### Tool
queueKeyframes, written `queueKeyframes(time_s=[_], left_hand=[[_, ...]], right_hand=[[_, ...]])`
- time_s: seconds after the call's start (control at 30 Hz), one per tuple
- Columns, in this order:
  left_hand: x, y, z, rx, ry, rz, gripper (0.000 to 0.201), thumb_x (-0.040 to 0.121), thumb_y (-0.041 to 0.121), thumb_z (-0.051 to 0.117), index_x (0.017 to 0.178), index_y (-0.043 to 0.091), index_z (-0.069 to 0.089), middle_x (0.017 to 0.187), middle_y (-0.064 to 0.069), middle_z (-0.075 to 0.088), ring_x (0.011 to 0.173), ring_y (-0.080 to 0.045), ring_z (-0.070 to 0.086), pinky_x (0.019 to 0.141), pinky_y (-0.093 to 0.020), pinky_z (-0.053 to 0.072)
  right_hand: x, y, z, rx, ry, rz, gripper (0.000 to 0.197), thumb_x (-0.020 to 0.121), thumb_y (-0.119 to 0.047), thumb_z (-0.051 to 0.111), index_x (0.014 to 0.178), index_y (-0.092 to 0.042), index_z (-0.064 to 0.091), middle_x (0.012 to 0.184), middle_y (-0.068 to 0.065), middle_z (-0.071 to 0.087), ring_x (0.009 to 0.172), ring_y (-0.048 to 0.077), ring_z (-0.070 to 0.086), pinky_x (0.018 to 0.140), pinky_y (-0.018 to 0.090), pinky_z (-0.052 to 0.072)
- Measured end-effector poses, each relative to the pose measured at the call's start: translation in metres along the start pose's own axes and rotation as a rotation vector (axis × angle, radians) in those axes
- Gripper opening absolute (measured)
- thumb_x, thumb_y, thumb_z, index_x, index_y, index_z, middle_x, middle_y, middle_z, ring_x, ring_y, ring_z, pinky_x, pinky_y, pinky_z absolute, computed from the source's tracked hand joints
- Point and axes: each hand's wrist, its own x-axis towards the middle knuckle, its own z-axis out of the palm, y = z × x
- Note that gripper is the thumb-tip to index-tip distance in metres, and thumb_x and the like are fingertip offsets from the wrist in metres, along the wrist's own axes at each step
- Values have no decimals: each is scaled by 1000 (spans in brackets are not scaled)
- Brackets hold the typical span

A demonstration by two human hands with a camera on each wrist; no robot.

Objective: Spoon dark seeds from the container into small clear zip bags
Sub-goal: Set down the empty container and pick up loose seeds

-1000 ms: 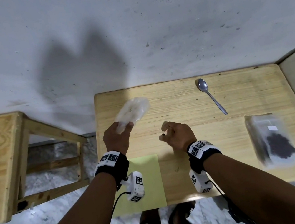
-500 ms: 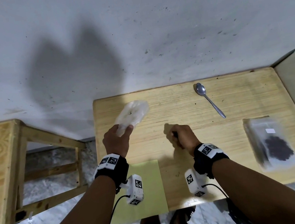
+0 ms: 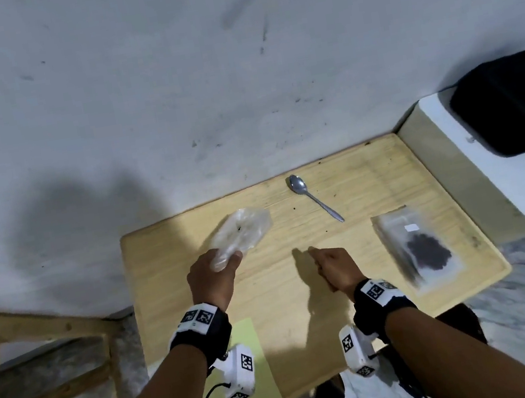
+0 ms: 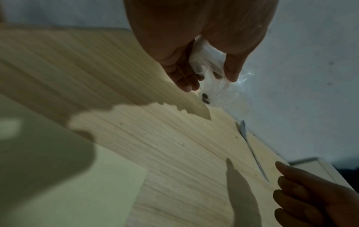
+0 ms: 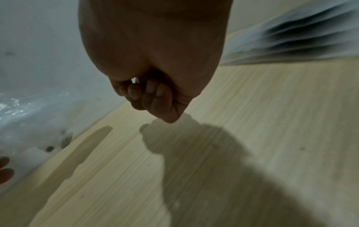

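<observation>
My left hand point(image 3: 226, 259) pinches the near end of a crumpled clear plastic bag point(image 3: 242, 233) at the table's back left. A few dark seeds show inside this bag point(image 4: 205, 58) between the thumb and fingers of that hand point(image 4: 209, 81). My right hand point(image 3: 319, 258) hovers over the middle of the table, fingers curled into the palm point(image 5: 151, 98); nothing shows in it. A metal spoon point(image 3: 315, 198) lies untouched at the back. A flat clear zip bag point(image 3: 419, 249) with a dark heap of seeds lies on the right.
The small wooden table point(image 3: 294, 332) stands against a grey wall. A pale green sheet point(image 3: 259, 355) overhangs its near left corner. A wooden stool point(image 3: 32, 327) stands to the left. A black object point(image 3: 515, 101) sits on a white ledge at the right.
My right hand has turned thumb-up and curled its fingers tighter; the dark speck seen at its fingertips a second ago no longer shows. The left hand keeps holding the crumpled bag.
</observation>
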Motion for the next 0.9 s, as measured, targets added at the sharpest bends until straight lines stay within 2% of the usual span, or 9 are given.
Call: queueKeyframes(time_s=[0.1, 0.27, 0.4, 0.47, 0.57, 0.63, 0.7, 0.83, 0.9], left_hand=[[-5, 20, 21, 15, -74, 79, 50, 83, 48, 72, 108, 5, 69, 110, -14, 71, 106, -33, 64, 91, -38, 48], [-34, 67, 69, -82, -175, 143, 45, 79, 31, 81, 110, 1, 70, 111, -11, 71, 105, -27, 65, 92, -34, 49], [-74, 105, 118, -57, -292, 251, 29, 79, 23, 81, 98, 3, 72, 102, -11, 72, 97, -29, 66, 86, -34, 49], [-96, 119, 142, -49, -345, 266, 31, 79, 22, 82, 101, 3, 72, 105, -14, 71, 100, -30, 66, 88, -36, 50], [-143, 142, 187, -34, -430, 273, 46, 79, 26, 82, 115, 1, 68, 115, -12, 68, 110, -29, 64, 98, -42, 48], [-171, 150, 215, -33, -475, 282, 42, 79, 26, 82, 112, 3, 69, 110, -9, 68, 107, -27, 64, 98, -41, 49], [-202, 157, 247, -17, -512, 270, 43, 77, 28, 83, 111, 6, 70, 111, -7, 69, 104, -23, 63, 98, -37, 49], [-253, 162, 315, 41, -591, 298, 52, 68, 47, 82, 101, 8, 70, 105, -4, 73, 96, -23, 68, 91, -38, 55], [-274, 161, 348, 113, -613, 364, 58, 69, 55, 75, 94, 3, 69, 97, -10, 74, 93, -29, 68, 81, -34, 52]], right_hand=[[-9, 12, -29, -1, 114, 7, 53, 99, -35, 56, 51, -20, 39, 46, -5, 36, 43, 16, 28, 46, 23, 24], [-35, 38, -84, 34, 301, 19, 47, 97, -34, 59, 56, -16, 44, 52, 1, 43, 46, 17, 38, 47, 24, 31], [-61, 80, -135, 52, 416, 28, 43, 93, -37, 63, 59, -14, 48, 56, 6, 45, 51, 19, 41, 54, 28, 34], [-75, 103, -158, 61, 451, 36, 47, 93, -39, 63, 58, -15, 43, 54, 5, 42, 52, 18, 40, 56, 29, 32], [-101, 142, -202, 53, 501, 43, 50, 96, -38, 62, 58, -13, 41, 54, 4, 40, 52, 16, 41, 57, 30, 33], [-117, 168, -226, 72, 543, 64, 50, 95, -36, 62, 57, -14, 39, 53, 3, 38, 52, 16, 40, 58, 32, 32], [-134, 198, -255, 73, 584, 93, 51, 94, -35, 64, 56, -15, 36, 52, 1, 34, 51, 15, 37, 57, 31, 32], [-160, 260, -306, 88, 585, 162, 51, 91, -35, 69, 55, -14, 40, 52, 8, 42, 55, 22, 49, 64, 33, 42], [-167, 288, -326, 108, 574, 185, 47, 86, -36, 74, 55, -16, 45, 57, 13, 54, 61, 25, 60, 69, 34, 49]])
